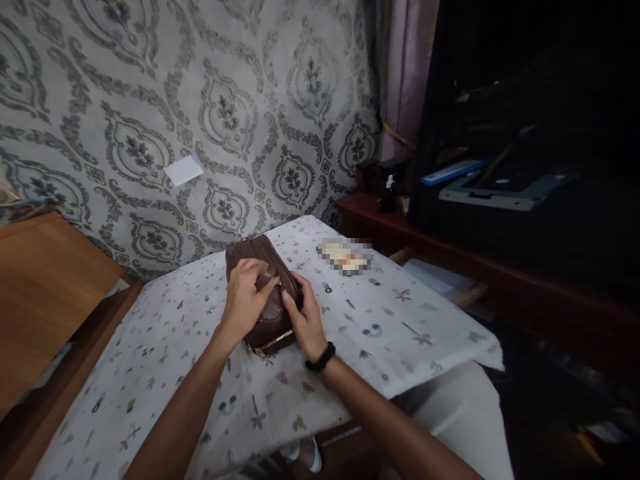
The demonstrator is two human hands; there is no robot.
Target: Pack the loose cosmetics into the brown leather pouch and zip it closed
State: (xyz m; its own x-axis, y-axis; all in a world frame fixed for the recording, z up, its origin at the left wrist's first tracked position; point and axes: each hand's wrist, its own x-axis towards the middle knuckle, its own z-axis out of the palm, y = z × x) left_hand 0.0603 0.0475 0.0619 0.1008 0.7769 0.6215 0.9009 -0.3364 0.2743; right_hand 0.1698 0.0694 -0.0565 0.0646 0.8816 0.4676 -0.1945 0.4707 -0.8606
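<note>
A brown leather-look bag (270, 310) lies on the cloth-covered table, a gold-coloured zipper running along its near end. On its top, my left hand (246, 293) is closed with thumb and fingers pinching a strap-like brown piece of the bag. My right hand (306, 317), with a black band at the wrist, grips the bag's right side, its thumb on the upper face. The fingers underneath are hidden. Whether the zipper is fully closed cannot be made out.
A blurred-out flat object (344, 257) lies on the white patterned tablecloth (400, 320) right of the bag. Wooden furniture (55, 280) borders the left. At the right stands a dark red shelf (370, 207) with a small dropper bottle (389, 195). The patterned wall rises behind.
</note>
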